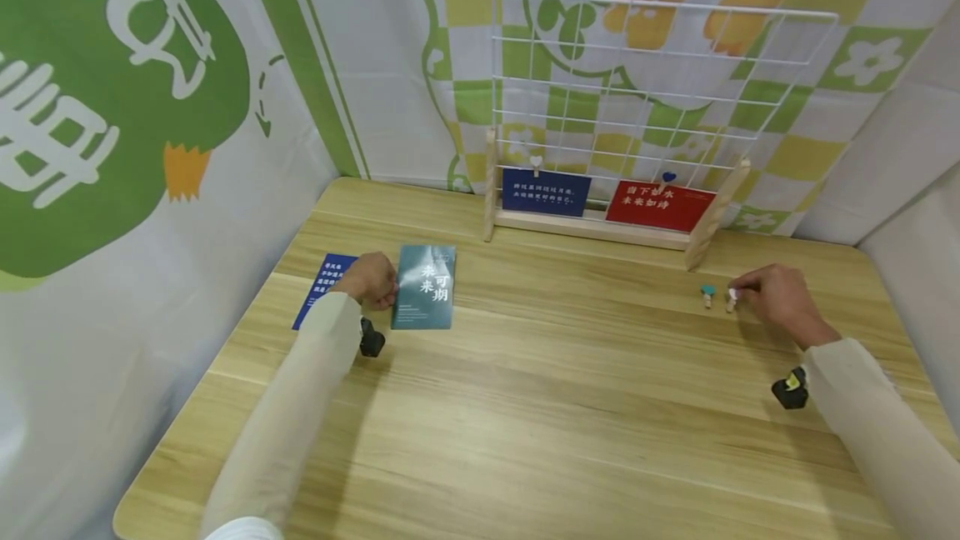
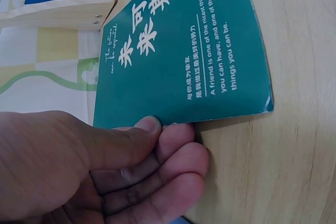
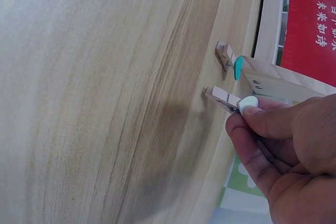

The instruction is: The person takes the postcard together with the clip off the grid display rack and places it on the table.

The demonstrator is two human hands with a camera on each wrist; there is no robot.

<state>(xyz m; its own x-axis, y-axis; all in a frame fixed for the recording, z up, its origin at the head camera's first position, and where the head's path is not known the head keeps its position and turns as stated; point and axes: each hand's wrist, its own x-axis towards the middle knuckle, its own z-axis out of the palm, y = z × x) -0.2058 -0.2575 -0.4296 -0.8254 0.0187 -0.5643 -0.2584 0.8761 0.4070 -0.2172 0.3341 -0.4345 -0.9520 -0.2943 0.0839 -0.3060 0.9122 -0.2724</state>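
Note:
My left hand (image 1: 372,280) pinches the left edge of a green card (image 1: 424,288) with white writing, thumb on top and fingertips beneath in the left wrist view. Partly under that hand's wrist lies a blue card (image 1: 321,283). Over at the right, my right hand (image 1: 780,300) pinches a small wooden clothespin (image 3: 224,99) by its white heart-shaped end, between thumb and index finger. Beside it on the table is a second clothespin (image 3: 225,56) with a teal heart.
At the back stands a white wire grid (image 1: 637,90) on a wooden base (image 1: 592,226). Clipped to its lower part are a blue card (image 1: 545,192) with a white heart clothespin and a red card (image 1: 660,205) with a blue heart clothespin. A patterned curtain hangs behind.

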